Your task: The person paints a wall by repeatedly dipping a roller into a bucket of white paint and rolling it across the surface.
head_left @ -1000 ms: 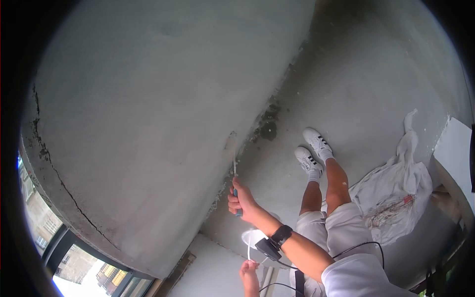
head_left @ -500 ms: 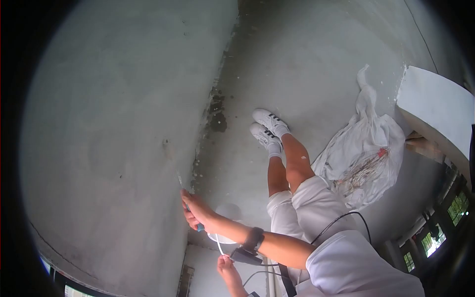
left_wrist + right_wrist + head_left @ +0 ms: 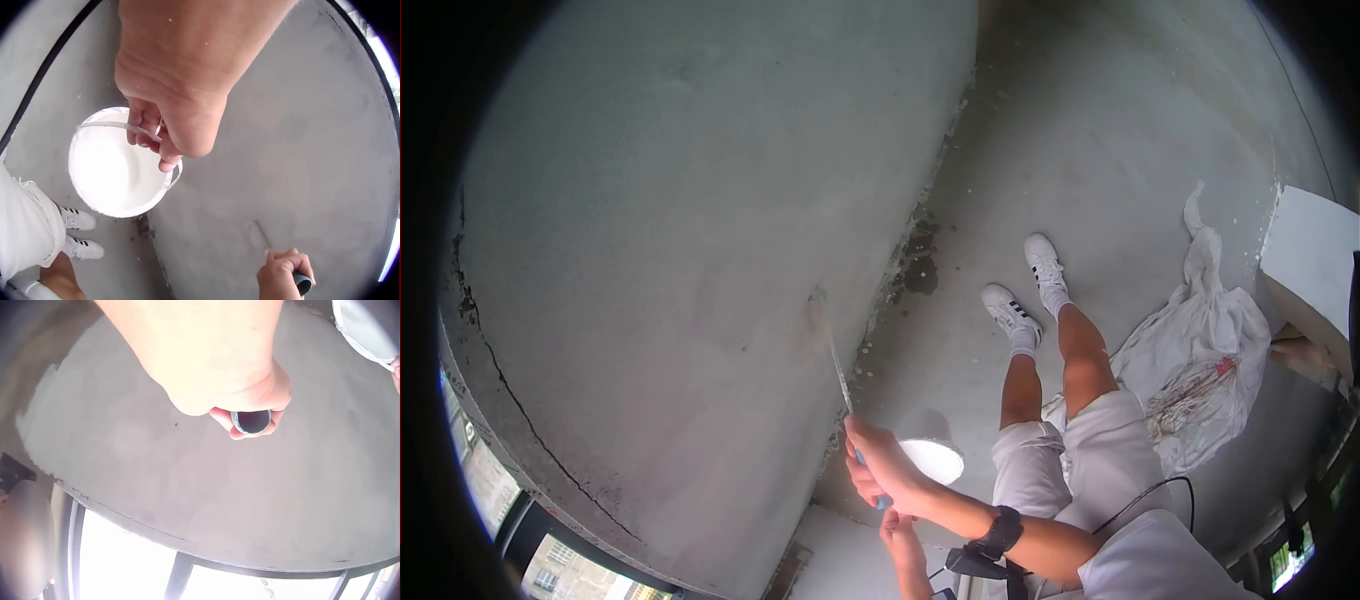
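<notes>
My right hand (image 3: 882, 472) grips the blue handle of a paint roller (image 3: 840, 377), whose long thin shaft stretches to the grey wall (image 3: 650, 250). The roller's far end overlaps a small brownish patch on that wall. From the right wrist view, the handle's hollow end (image 3: 253, 422) shows below my palm. My left hand (image 3: 165, 128) holds the thin handle of a white bucket (image 3: 81, 165), its fingers curled round the strip. White shows inside the bucket. In the head view, my right forearm partly covers the bucket.
Dark stains (image 3: 920, 270) mark the floor along the wall's base. A white cloth sack (image 3: 1200, 370) with a bundle of thin strands lies beside my legs. A white panel (image 3: 1310, 245) stands at the right. A crack (image 3: 530, 380) crosses the wall near the windows (image 3: 555, 565).
The head view swings one way, then back. My right hand has brought the roller lower along the wall, closer to my left hand. My feet now stand farther apart.
</notes>
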`<state>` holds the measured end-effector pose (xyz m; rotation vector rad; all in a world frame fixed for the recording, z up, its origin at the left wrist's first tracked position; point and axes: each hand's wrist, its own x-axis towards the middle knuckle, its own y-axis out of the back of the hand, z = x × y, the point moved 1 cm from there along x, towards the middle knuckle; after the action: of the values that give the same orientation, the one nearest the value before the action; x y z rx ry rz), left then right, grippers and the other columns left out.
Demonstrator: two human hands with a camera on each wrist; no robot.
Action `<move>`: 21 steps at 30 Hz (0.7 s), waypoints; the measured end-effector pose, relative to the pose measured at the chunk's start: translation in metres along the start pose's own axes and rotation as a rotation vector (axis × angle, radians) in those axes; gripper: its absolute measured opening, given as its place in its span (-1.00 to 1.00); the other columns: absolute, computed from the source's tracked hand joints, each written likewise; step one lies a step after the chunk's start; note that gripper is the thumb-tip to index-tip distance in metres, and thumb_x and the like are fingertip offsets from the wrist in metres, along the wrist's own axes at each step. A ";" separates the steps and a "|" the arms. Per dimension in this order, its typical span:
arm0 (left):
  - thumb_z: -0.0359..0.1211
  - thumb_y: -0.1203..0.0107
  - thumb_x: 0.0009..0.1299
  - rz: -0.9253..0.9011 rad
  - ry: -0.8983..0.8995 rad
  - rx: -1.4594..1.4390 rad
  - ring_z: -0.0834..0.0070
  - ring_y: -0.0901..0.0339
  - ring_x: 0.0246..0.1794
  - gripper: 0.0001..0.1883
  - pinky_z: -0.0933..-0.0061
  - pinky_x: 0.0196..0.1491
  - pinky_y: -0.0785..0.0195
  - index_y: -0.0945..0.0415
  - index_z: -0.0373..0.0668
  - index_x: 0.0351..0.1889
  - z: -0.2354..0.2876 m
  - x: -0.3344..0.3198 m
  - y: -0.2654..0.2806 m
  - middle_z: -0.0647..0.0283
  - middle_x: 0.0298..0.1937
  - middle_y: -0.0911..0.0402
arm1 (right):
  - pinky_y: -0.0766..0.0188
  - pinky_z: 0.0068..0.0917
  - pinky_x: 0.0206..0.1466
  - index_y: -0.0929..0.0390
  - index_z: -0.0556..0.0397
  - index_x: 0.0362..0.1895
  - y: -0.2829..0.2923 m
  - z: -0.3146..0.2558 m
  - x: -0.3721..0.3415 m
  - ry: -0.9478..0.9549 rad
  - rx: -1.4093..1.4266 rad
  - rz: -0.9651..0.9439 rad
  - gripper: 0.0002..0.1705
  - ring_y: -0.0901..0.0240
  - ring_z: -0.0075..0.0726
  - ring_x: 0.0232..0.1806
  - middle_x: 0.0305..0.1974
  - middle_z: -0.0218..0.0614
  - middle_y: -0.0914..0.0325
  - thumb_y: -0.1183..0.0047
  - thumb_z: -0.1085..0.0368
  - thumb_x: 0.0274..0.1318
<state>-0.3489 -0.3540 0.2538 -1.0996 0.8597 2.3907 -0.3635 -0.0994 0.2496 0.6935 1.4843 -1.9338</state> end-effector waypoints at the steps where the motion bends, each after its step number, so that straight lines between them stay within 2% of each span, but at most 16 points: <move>1: -0.33 -0.03 0.48 -0.053 -0.024 -0.006 0.58 -0.37 -0.33 -0.80 0.50 -0.14 -0.21 -0.50 -0.25 -0.36 -0.008 0.007 0.001 0.36 -0.42 -0.48 | -0.02 -0.47 -0.73 -0.16 -0.08 -0.39 0.012 -0.009 0.020 0.065 0.019 0.014 -0.44 0.12 -0.62 -0.80 -0.72 -0.59 0.03 0.29 -0.27 0.41; 4: -0.33 -0.05 0.47 0.029 -0.027 0.025 0.57 -0.35 -0.35 -0.79 0.50 -0.15 -0.20 -0.50 -0.23 -0.39 0.001 0.011 -0.030 0.37 -0.44 -0.46 | -0.06 -0.48 -0.71 -0.15 -0.10 -0.38 0.050 -0.058 0.077 0.159 0.070 0.099 -0.46 0.11 -0.63 -0.80 -0.70 -0.61 0.02 0.27 -0.28 0.40; 5: -0.32 -0.05 0.46 0.010 -0.052 0.017 0.58 -0.34 -0.35 -0.78 0.50 -0.15 -0.19 -0.51 -0.22 -0.41 -0.002 0.015 -0.038 0.38 -0.44 -0.45 | -0.08 -0.45 -0.74 -0.16 -0.13 -0.47 0.062 -0.076 0.094 0.187 0.081 0.162 -0.46 0.11 -0.65 -0.82 -0.72 -0.64 0.02 0.22 -0.24 0.38; 8: -0.30 -0.06 0.45 0.041 -0.068 0.042 0.58 -0.33 -0.35 -0.78 0.50 -0.16 -0.19 -0.52 -0.23 -0.39 -0.008 0.028 -0.066 0.38 -0.44 -0.45 | -0.07 -0.44 -0.73 -0.16 -0.13 -0.45 0.076 -0.128 0.103 0.159 0.199 0.170 -0.49 0.10 -0.64 -0.81 -0.71 -0.64 -0.01 0.22 -0.22 0.39; 12: -0.32 -0.06 0.41 0.051 -0.052 0.045 0.55 -0.37 -0.29 -0.82 0.48 -0.14 -0.20 -0.56 -0.25 -0.29 -0.005 0.048 -0.121 0.37 -0.38 -0.51 | 0.01 -0.51 -0.74 -0.18 -0.12 -0.43 0.049 -0.108 0.020 0.062 0.076 0.033 -0.47 0.11 -0.64 -0.80 -0.71 -0.61 0.00 0.26 -0.24 0.41; 13: -0.33 -0.03 0.46 0.115 -0.079 0.127 0.59 -0.34 -0.32 -0.83 0.52 -0.16 -0.19 -0.53 -0.23 -0.29 -0.023 0.055 -0.127 0.39 -0.41 -0.47 | 0.01 -0.50 -0.77 -0.18 -0.10 -0.42 0.043 -0.097 -0.001 0.045 -0.023 -0.011 -0.45 0.09 -0.63 -0.80 -0.72 -0.60 0.01 0.27 -0.27 0.40; 14: -0.34 -0.01 0.51 0.179 -0.109 0.202 0.63 -0.30 -0.35 -0.84 0.56 -0.18 -0.17 -0.50 -0.20 -0.29 -0.040 0.061 -0.136 0.42 -0.45 -0.42 | 0.00 -0.56 -0.81 -0.14 -0.11 -0.47 0.035 -0.093 -0.026 -0.011 0.016 -0.077 -0.43 0.10 -0.68 -0.83 -0.74 -0.63 -0.02 0.27 -0.27 0.40; 16: -0.34 0.00 0.51 0.064 -0.074 0.215 0.62 -0.29 -0.35 -0.85 0.56 -0.16 -0.15 -0.50 -0.18 -0.28 -0.007 0.046 -0.173 0.41 -0.45 -0.42 | -0.01 -0.55 -0.82 -0.14 -0.10 -0.46 0.020 -0.087 -0.055 -0.078 -0.033 -0.158 -0.44 0.10 -0.67 -0.84 -0.75 -0.63 -0.01 0.31 -0.25 0.42; 18: -0.34 0.00 0.51 0.056 -0.038 0.098 0.62 -0.28 -0.34 -0.84 0.56 -0.15 -0.14 -0.50 -0.19 -0.28 0.000 0.044 -0.202 0.40 -0.43 -0.42 | 0.02 -0.48 -0.78 -0.17 -0.08 -0.42 0.014 -0.093 -0.064 -0.159 -0.054 -0.176 -0.47 0.08 -0.60 -0.82 -0.74 -0.57 -0.01 0.34 -0.22 0.42; 20: -0.33 -0.01 0.51 0.059 -0.008 0.036 0.61 -0.28 -0.33 -0.84 0.55 -0.14 -0.15 -0.50 -0.19 -0.29 0.008 0.035 -0.241 0.39 -0.42 -0.41 | 0.01 -0.47 -0.77 -0.17 -0.09 -0.42 0.033 -0.109 -0.048 -0.155 -0.001 -0.145 -0.46 0.08 -0.60 -0.82 -0.74 -0.58 -0.01 0.32 -0.25 0.41; 21: -0.30 0.04 0.48 0.073 -0.040 0.259 0.49 -0.41 -0.25 -0.81 0.45 -0.05 -0.21 -0.52 -0.22 -0.19 0.002 0.036 -0.252 0.27 -0.32 -0.53 | 0.01 -0.48 -0.76 -0.17 -0.10 -0.42 0.049 -0.122 -0.034 -0.127 -0.030 -0.091 -0.45 0.09 -0.60 -0.82 -0.74 -0.59 0.00 0.29 -0.27 0.40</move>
<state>-0.2339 -0.1620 0.1328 -0.9312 1.1751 2.2691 -0.2985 0.0146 0.2122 0.4878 1.4856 -1.9796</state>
